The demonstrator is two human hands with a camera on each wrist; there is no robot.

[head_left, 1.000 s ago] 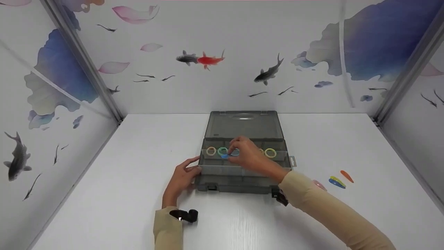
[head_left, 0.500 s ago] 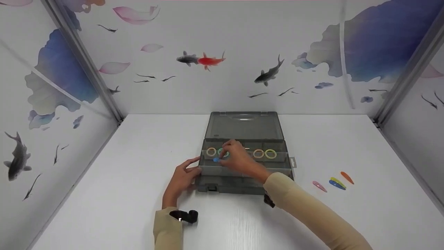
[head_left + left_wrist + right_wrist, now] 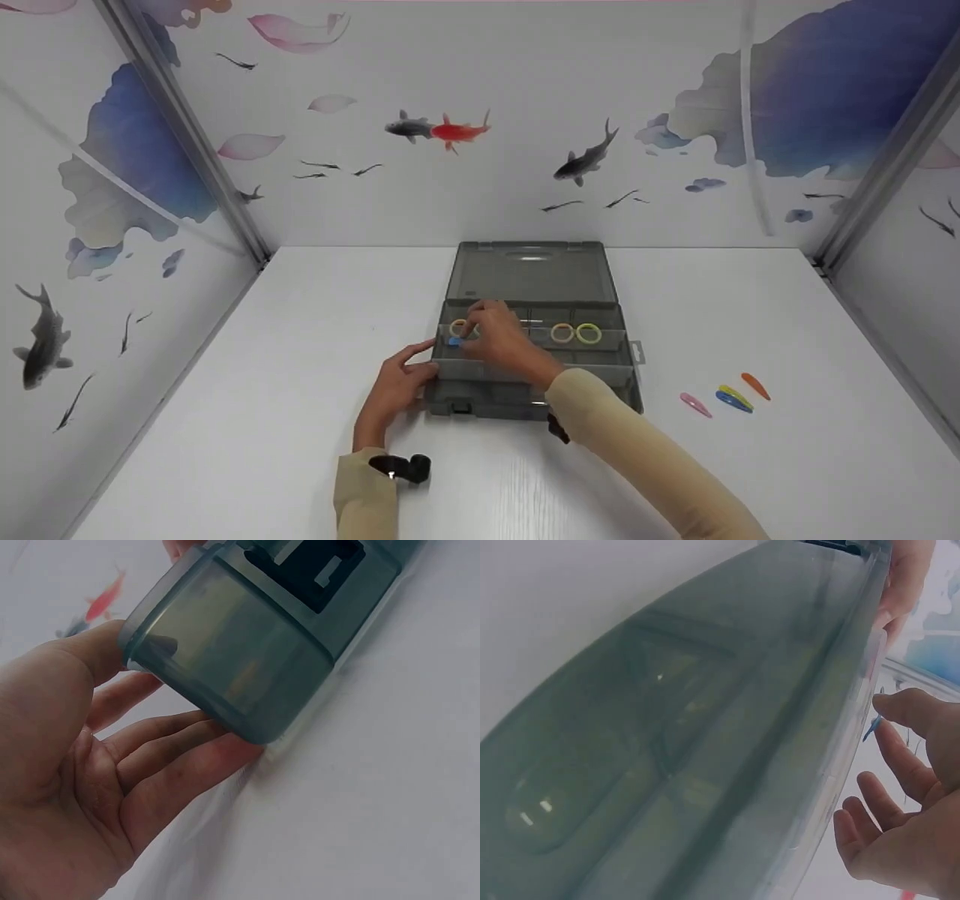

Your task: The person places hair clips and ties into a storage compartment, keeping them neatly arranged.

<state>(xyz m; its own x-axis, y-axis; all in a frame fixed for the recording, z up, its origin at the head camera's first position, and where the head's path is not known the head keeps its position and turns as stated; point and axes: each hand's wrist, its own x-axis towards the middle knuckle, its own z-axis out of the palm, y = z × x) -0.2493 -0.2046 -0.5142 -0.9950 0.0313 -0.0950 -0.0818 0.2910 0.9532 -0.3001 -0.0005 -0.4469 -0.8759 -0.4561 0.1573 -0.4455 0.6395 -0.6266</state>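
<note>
Your left hand [image 3: 394,386] held the box [image 3: 487,407] by its side wall, thumb against fingers. Your right hand [image 3: 495,339] pinched a blue clip [image 3: 455,342], right of your left; whether it touched the box, unclear. Rings [image 3: 589,343] stood either side of your right hand. Four loose clips [image 3: 733,400] lay well right of it.

There are two bare hands [image 3: 391,388], one translucent grey plastic box [image 3: 495,409] and one small blue piece [image 3: 454,342]. At least three round pastel rings [image 3: 600,334] and four glossy teardrop-shaped clips [image 3: 733,400] show.
</note>
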